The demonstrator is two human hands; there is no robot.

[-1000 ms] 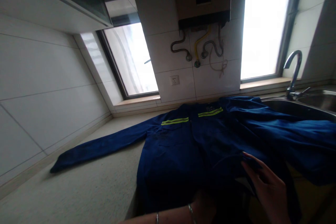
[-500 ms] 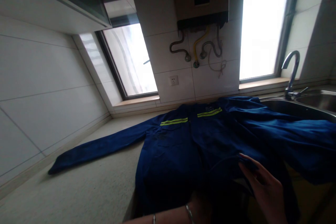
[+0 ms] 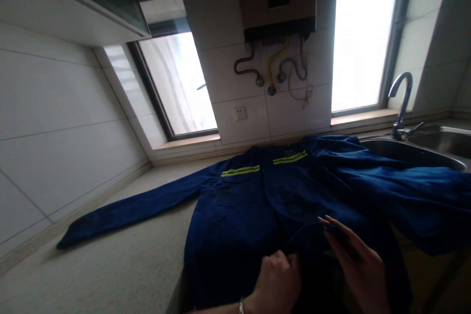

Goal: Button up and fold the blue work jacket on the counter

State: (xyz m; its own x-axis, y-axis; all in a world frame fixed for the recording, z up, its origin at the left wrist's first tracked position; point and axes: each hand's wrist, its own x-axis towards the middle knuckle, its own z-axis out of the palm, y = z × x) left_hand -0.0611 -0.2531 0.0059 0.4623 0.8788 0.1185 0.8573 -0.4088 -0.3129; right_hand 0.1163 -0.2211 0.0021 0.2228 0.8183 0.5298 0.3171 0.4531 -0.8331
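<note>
Since a moment ago the left hand (image 3: 275, 277) has risen into sight at the lower edge, where before only the wrist showed; it is loosely curled, knuckles up, on the hem of the blue work jacket (image 3: 265, 206), though whether it grips the cloth I cannot tell. Just beside it the right hand (image 3: 358, 267) lies half open, fingers (image 3: 331, 228) stretched and pinching a fold of the same dark hem.

No writing can be read; a small emblem near the collar is too blurred. The jacket is matte woven fabric with two yellow-green reflective bands (image 3: 240, 171) across the chest. It lies spread flat on the speckled countertop (image 3: 110, 265), one sleeve (image 3: 128, 211) stretched left, the other draped toward the steel sink (image 3: 437, 140) with its curved tap (image 3: 400, 103).
</note>
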